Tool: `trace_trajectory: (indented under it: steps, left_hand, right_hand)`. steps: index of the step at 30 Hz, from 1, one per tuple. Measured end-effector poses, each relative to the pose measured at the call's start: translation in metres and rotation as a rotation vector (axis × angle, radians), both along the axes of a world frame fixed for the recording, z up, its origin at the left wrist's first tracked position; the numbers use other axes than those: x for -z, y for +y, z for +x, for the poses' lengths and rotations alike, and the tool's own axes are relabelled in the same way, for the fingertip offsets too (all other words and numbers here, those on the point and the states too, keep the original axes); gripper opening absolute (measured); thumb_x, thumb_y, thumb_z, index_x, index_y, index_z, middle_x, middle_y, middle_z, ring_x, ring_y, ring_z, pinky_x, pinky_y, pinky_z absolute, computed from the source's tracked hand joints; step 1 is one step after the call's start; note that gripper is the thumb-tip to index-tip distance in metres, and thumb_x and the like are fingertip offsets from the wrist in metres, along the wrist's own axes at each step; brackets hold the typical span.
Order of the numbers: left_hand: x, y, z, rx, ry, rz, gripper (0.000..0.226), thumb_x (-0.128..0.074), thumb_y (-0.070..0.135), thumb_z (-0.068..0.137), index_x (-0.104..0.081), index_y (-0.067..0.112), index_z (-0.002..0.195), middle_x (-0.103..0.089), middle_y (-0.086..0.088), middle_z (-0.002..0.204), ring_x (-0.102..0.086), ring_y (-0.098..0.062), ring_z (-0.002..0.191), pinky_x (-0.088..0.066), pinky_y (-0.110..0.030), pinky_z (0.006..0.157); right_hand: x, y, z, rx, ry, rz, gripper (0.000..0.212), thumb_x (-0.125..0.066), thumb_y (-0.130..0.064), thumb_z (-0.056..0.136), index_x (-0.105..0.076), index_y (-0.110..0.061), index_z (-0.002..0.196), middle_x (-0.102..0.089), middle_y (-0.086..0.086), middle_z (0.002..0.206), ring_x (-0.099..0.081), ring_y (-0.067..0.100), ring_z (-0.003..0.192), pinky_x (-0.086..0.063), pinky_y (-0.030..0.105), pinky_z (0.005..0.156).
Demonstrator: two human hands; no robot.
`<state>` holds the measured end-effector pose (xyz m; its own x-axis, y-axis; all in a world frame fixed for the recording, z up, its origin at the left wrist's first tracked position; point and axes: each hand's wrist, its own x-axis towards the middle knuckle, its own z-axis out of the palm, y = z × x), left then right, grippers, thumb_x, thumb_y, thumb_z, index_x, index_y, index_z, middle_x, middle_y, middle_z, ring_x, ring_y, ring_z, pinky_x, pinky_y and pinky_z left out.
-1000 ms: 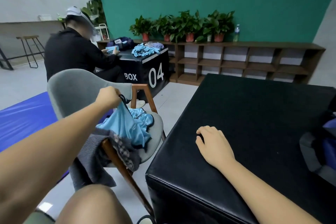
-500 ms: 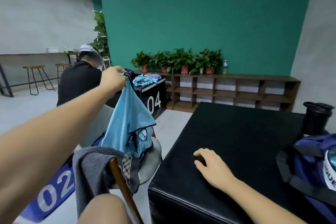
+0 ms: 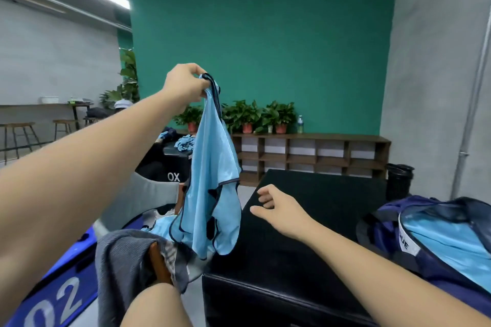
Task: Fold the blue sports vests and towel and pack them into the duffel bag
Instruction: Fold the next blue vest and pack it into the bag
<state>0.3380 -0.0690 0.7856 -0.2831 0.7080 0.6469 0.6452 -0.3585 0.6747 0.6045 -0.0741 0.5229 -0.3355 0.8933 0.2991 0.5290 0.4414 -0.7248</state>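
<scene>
Head view: left grip (image 3: pixel 186 85) is pinching the blue vest (image 3: pixel 212 167) by its strap — right grip (image 3: pixel 279 210), loose and empty, should be catching the other strap before spreading it on the surface (image 3: pixel 318 194).

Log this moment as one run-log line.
left hand: pinches light blue sports vest, held high | right hand: open, over black padded table | navy duffel bag: on table

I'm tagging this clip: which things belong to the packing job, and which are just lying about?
Job: blue vest pinched by the left hand; second vest on the chair; grey towel over its arm; duffel bag.
Lying about: potted plants; water bottle; black bin; stools.
</scene>
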Motion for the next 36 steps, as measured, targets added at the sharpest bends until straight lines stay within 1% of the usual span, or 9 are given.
trace_trajectory:
  steps: [4,7,10,14,17,23,29,33,36]
  left_hand:
    - [-0.020,-0.026,0.030,0.075,-0.001,0.037,0.005,-0.068,0.010,0.096,-0.070,0.013,0.099,-0.078,-0.008,0.090,-0.070,-0.004,0.056,-0.052,-0.018,0.050]
    - [-0.028,-0.038,0.048,0.121,0.010,0.050,0.006,-0.068,0.012,0.097,-0.071,0.012,0.102,-0.079,-0.005,0.089,-0.072,-0.005,0.059,-0.053,-0.022,0.055]
    - [-0.031,-0.047,0.064,0.169,0.000,0.055,0.004,-0.068,0.013,0.098,-0.070,0.012,0.101,-0.080,-0.005,0.088,-0.072,-0.005,0.060,-0.053,-0.024,0.056]
    - [-0.029,-0.053,0.076,0.181,0.000,0.043,0.006,-0.070,0.013,0.098,-0.071,0.010,0.103,-0.080,-0.005,0.089,-0.071,-0.006,0.060,-0.052,-0.024,0.056]
    - [-0.025,-0.053,0.080,0.172,-0.006,0.028,0.011,-0.070,0.013,0.097,-0.072,0.006,0.106,-0.080,-0.006,0.089,-0.071,-0.007,0.060,-0.052,-0.023,0.055]
    - [-0.004,-0.051,0.092,0.153,0.057,-0.046,0.007,-0.071,0.015,0.095,-0.073,0.009,0.098,-0.074,-0.006,0.085,-0.062,-0.009,0.056,-0.046,-0.020,0.048]
    - [0.021,-0.054,0.099,0.218,0.118,-0.164,0.012,-0.076,0.023,0.091,-0.075,0.012,0.094,-0.069,-0.002,0.083,-0.053,-0.020,0.073,-0.039,-0.030,0.063]
    - [0.035,-0.069,0.117,0.332,0.174,-0.219,0.007,-0.072,0.024,0.094,-0.078,0.020,0.095,-0.074,0.007,0.092,-0.058,-0.014,0.083,-0.041,-0.029,0.069]
    - [0.041,-0.079,0.133,0.449,0.221,-0.250,0.013,-0.068,0.028,0.097,-0.080,0.031,0.101,-0.077,0.008,0.102,-0.065,-0.008,0.090,-0.046,-0.028,0.077]
  right_hand:
    - [-0.022,-0.022,0.006,0.014,0.012,-0.034,0.056,-0.080,-0.050,0.088,-0.054,-0.032,0.134,-0.064,-0.011,0.121,-0.067,0.009,0.103,-0.053,0.024,0.082]
    - [-0.031,-0.035,0.017,0.027,0.112,-0.055,0.037,-0.080,-0.046,0.087,-0.065,-0.032,0.118,-0.071,-0.008,0.105,-0.066,0.006,0.090,-0.050,0.023,0.076]
    - [-0.038,-0.043,0.035,-0.038,0.274,-0.140,0.016,-0.075,-0.035,0.093,-0.076,-0.023,0.104,-0.078,0.002,0.108,-0.065,0.011,0.086,-0.053,0.030,0.077]
    - [-0.052,-0.058,0.064,-0.075,0.374,-0.130,0.019,-0.065,-0.028,0.103,-0.076,-0.013,0.098,-0.078,0.000,0.099,-0.066,0.012,0.087,-0.051,0.033,0.078]
    - [-0.073,-0.065,0.086,-0.018,0.439,-0.028,0.022,-0.060,-0.020,0.106,-0.076,-0.008,0.096,-0.079,0.006,0.097,-0.068,0.019,0.087,-0.052,0.039,0.080]
    - [-0.142,-0.071,0.125,0.195,0.351,0.224,0.022,-0.059,-0.022,0.102,-0.072,-0.013,0.086,-0.068,0.008,0.080,-0.062,0.022,0.074,-0.061,0.058,0.081]
    - [-0.203,-0.087,0.144,0.297,0.239,0.391,0.019,-0.059,-0.022,0.097,-0.072,-0.015,0.085,-0.072,0.007,0.078,-0.063,0.014,0.066,-0.061,0.049,0.077]
    - [-0.230,-0.096,0.143,0.280,0.241,0.407,0.018,-0.058,-0.014,0.100,-0.074,-0.009,0.092,-0.069,0.001,0.076,-0.062,0.009,0.060,-0.055,0.033,0.067]
    - [-0.241,-0.095,0.140,0.240,0.237,0.412,0.021,-0.061,-0.016,0.100,-0.075,-0.017,0.084,-0.065,0.004,0.073,-0.055,0.018,0.063,-0.050,0.034,0.065]
